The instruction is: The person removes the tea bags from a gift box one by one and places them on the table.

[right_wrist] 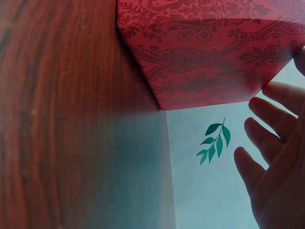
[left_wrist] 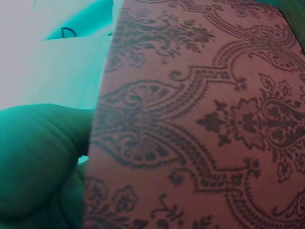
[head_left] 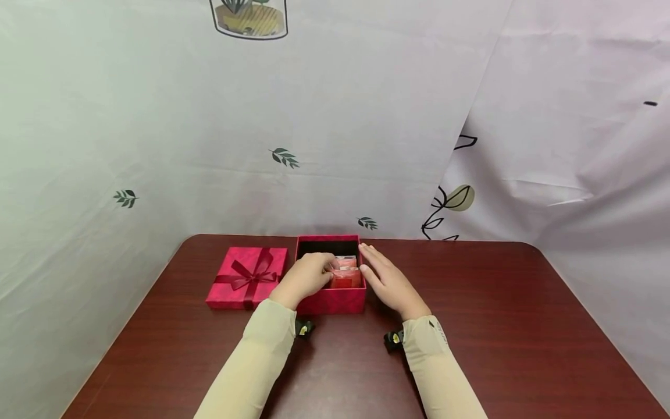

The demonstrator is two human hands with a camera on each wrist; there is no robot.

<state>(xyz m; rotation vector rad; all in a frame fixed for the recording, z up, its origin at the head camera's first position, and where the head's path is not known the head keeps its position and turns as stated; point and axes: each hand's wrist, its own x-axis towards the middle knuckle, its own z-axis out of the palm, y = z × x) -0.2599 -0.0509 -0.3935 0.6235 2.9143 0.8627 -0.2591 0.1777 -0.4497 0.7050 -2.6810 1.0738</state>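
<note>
A red patterned gift box (head_left: 331, 302) stands without its lid near the back of the table, its inside dark. Clear packets with reddish contents (head_left: 345, 279) lie in its right part. My left hand (head_left: 309, 274) reaches over the front left rim, thumb and forefinger pinching the clear edge of a packet. In the left wrist view the box wall (left_wrist: 200, 114) hides most of that hand's fingers. Beside the box's right wall, my right hand (head_left: 389, 282) has its fingers straight, tips right at the upper rim. The right wrist view shows these fingers (right_wrist: 264, 119) spread near the box corner.
The red box lid (head_left: 238, 267) with a dark ribbon bow lies to the left of the box. Both stand on a brown wooden table (head_left: 513, 337), with a pale printed cloth (head_left: 366, 116) hanging behind its far edge. Dark straps with small devices sit under both wrists.
</note>
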